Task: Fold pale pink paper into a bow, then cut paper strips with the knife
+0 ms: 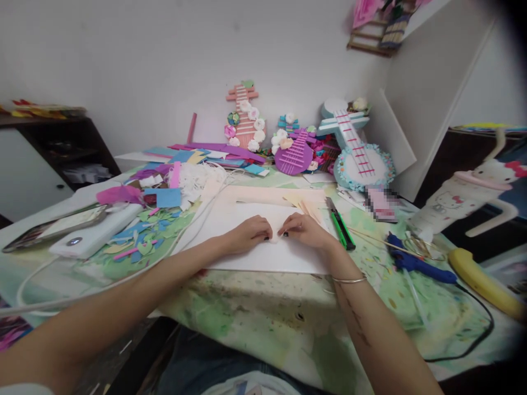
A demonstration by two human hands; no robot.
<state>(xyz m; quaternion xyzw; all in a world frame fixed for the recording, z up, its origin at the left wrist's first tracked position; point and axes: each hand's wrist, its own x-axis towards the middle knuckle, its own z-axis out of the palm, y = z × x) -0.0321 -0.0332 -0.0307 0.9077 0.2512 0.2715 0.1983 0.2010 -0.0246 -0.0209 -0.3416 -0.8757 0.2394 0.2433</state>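
My left hand and my right hand rest close together on a white sheet in the middle of the table. Both have their fingers curled and pinched at a small pale piece between the fingertips; it is too small to name. A thin bangle circles my right wrist. A green utility knife lies just right of my right hand, next to thin wooden sticks.
A blue glue gun with a black cord lies at the right, near a yellow handle and a white cat-shaped bottle. At the left sit a phone, a white power bank and coloured foam scraps. Foam guitar crafts line the wall.
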